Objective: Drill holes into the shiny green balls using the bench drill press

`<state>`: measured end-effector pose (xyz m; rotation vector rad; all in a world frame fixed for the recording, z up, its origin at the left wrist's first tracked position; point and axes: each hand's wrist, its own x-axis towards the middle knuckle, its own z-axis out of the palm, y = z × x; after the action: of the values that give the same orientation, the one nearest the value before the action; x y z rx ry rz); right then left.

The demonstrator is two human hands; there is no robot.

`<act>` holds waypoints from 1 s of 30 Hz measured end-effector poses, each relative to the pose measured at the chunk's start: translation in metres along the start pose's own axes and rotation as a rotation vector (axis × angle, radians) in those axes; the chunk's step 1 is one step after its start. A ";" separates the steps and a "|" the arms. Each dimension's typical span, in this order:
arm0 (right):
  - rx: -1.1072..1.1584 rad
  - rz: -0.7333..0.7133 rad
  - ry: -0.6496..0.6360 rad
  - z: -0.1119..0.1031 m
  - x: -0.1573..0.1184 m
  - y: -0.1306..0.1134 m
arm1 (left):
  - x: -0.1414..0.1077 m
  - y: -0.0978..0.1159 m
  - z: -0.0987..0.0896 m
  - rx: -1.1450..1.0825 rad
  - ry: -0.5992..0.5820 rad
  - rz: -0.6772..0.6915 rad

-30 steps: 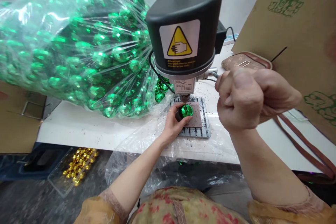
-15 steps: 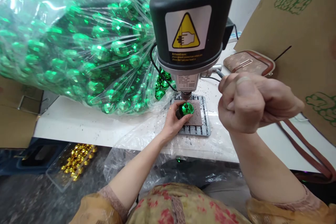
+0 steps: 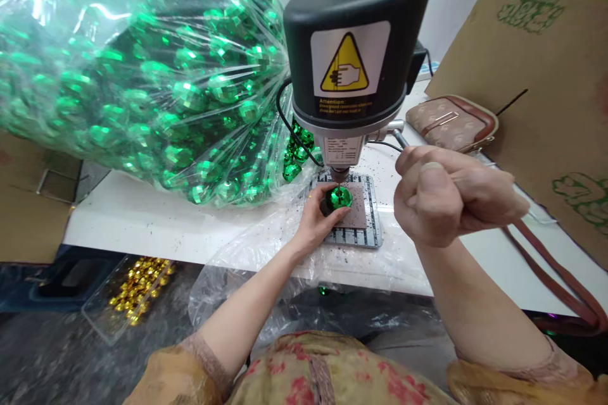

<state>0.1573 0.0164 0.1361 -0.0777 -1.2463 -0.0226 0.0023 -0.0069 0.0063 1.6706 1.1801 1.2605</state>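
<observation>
Head view: a small bench drill (image 3: 354, 57) stands near the back edge of a white table (image 3: 137, 224), its bit (image 3: 339, 176) pointing down at a slotted plate (image 3: 368, 218). The left hand (image 3: 316, 224) grips a faceted green bauble (image 3: 340, 197) on a brown pad (image 3: 356, 212) on that plate, fingers wrapped round its dark lower half, with the bauble's top right under the bit tip; whether the tip touches it cannot be told. The right hand (image 3: 451, 199) is clenched in a fist round the drill's feed lever (image 3: 399, 137), whose thin metal rod runs from the fist to the side of the drill head.

Left of the drill, a big clear bag of baubles (image 3: 142, 76) lies across the table, its open mouth spilling a few beside the plate. A purse (image 3: 451, 121) with a long strap sits toward the right back corner, against a cardboard box (image 3: 546, 76). Below the front edge, a tray of gold beads (image 3: 137, 288) rests on the floor.

By the look of it, the step in hand is drilling the bauble's top. The next move calls for a firm left grip so the round piece cannot spin or roll, and a slow, even pull on the lever, fingertips kept clear of the bit.
</observation>
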 end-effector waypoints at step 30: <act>0.017 0.333 0.136 0.024 0.061 0.003 | -0.137 0.023 -0.060 0.393 -0.309 0.700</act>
<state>0.1543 0.0223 0.2014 -0.2635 -1.0853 0.2672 -0.0638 -0.1431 0.0018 2.6101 0.6929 1.1269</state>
